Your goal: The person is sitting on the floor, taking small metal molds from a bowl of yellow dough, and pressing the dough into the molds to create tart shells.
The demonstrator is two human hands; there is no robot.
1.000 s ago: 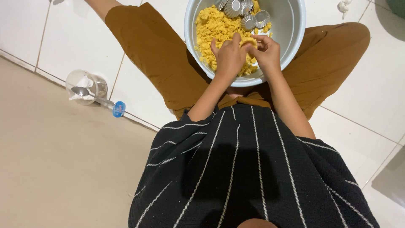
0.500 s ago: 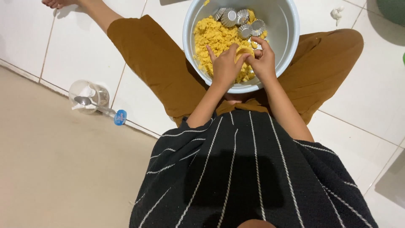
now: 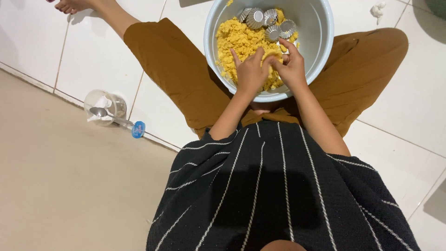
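At the top centre of the frame the left hand and the right hand meet over a pale round bowl that rests between the person's crossed legs in brown trousers. Both hands curl together around a small lump of yellow crumbly dough, fingers bent and close, pressing it between them. The rest of the dough is heaped on the left half of the bowl, and several small fluted metal moulds lie along its upper edge, just beyond the fingertips.

To do this well, it seems wise to keep the pressing low inside the bowl so crumbs fall back onto the heap, and to squeeze evenly from both sides, since the mix looks dry and likely to break apart.

The bowl's rim curves close under both wrists, so room for the hands is mostly upward and toward the moulds. The right half of the bowl is bare. At middle left of the frame, well apart on the tiled floor, a clear jar lies on its side with a spoon.
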